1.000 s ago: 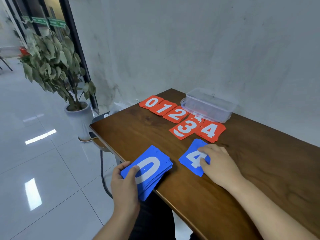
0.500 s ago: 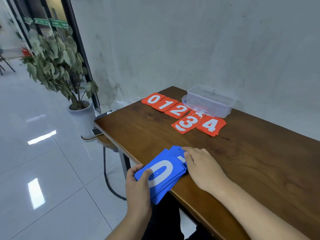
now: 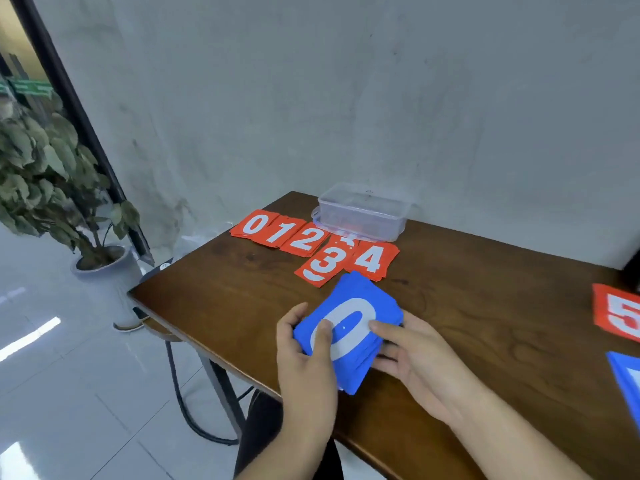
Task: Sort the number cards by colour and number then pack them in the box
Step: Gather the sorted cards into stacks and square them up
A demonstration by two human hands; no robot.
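Slippage looked the likeliest trouble. The blue stack (image 3: 349,327), a white 0 on top, sat between both hands close to the near-left edge of the table (image 3: 485,306). The left hand (image 3: 304,368) gripped its left side with the thumb pressed on the numeral. The right hand (image 3: 419,362) cupped the right side, thumb on the top card and fingers curled underneath. Whether the stack rested on the wood or was lifted off it could not be told. The cards' edges were uneven and fanned, so squaring them with too loose a hold could let the lower ones slide out, and any that went left would drop to the floor. Its far corner lay just beside the red 3 pile (image 3: 323,265) and red 4 pile (image 3: 372,259), the near end of the red piles (image 3: 281,233) running 0 to 4 at the far side. A push forward might therefore knock those and mix their order. The red 3 pile already sat askew, with another card showing beneath it. The clear box (image 3: 360,225) stood behind them, touching or overlapping the far cards, so reaching for it could drag them. A red 5 card (image 3: 620,315) and a blue card (image 3: 628,379) lay well apart at the right edge, easy to overlook when packing.
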